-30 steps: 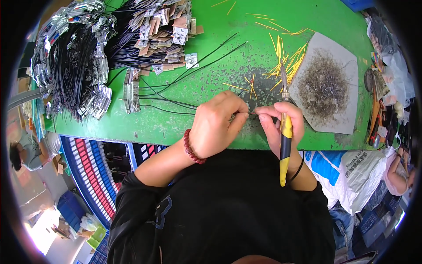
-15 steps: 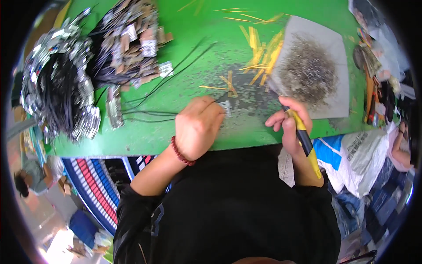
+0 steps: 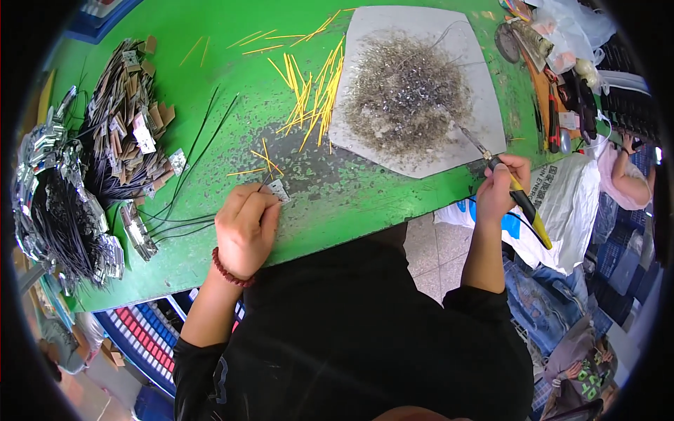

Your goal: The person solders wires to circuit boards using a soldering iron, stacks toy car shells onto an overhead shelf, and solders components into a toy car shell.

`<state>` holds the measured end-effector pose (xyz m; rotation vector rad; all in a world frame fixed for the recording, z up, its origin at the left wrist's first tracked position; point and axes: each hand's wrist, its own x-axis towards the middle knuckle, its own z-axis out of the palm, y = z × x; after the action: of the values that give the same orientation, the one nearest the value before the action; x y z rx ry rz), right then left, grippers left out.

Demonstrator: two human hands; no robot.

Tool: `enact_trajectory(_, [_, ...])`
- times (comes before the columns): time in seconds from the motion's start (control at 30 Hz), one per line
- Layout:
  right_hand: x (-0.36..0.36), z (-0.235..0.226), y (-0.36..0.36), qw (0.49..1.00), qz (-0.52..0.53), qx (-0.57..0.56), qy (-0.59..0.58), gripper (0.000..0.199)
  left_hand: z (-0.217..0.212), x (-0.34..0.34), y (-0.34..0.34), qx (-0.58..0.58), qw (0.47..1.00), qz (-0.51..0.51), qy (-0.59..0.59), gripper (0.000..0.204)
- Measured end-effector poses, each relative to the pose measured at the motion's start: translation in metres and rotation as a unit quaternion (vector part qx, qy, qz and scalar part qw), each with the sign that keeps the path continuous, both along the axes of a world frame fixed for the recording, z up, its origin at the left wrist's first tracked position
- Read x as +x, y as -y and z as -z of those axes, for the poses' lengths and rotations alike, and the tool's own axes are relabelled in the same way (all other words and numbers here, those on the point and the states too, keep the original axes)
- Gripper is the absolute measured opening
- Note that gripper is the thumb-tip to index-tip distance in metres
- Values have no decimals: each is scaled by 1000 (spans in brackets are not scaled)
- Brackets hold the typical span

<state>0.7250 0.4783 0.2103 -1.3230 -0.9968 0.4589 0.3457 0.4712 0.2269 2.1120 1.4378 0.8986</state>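
Observation:
My right hand grips a soldering iron by its black and yellow handle. The iron's thin metal tip points forward over dark grey crumbs and bits heaped on a pale sheet. My left hand rests at the table's near edge, fingers pinched round a thin black cable. Right by those fingertips is a small pale piece with dark spots; the fingers partly hide how it joins the cable. Just beyond it lie a few thin yellow strips.
Bundled black cables with silvery ends lie on the green table at left, beside a pile of cables with brown and white tags. Loose yellow strips are left of the sheet. Tools and bags crowd the right edge.
The whole view has turned and shifted. My right hand has swung the soldering iron round so its tip is over the crumbs on the sheet. My left hand keeps its pinch.

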Motion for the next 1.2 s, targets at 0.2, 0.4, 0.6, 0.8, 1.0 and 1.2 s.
enact_trajectory(0.2, [11,5,-1,999,-18,-4,-52,9,-1,2,0,-22,1000,-4,5,13])
enact_trajectory(0.4, [11,6,-5,997,-36,9,-63,8,-3,3,0,-25,1000,-9,-4,12])
enact_trajectory(0.6, [9,4,-7,998,-24,-5,-62,7,-3,3,0,-13,1000,-14,-7,14])
enact_trajectory(0.8, [4,2,-5,997,-11,17,-77,6,-5,0,4,-11,1000,-21,-12,12])
enact_trajectory(1.0, [-43,-11,-2,985,-146,9,-92,11,3,-2,-2,-19,1000,-9,11,10])
enact_trajectory(1.2, [-132,-3,14,944,-314,-45,-96,23,4,0,2,-4,999,-43,13,12])
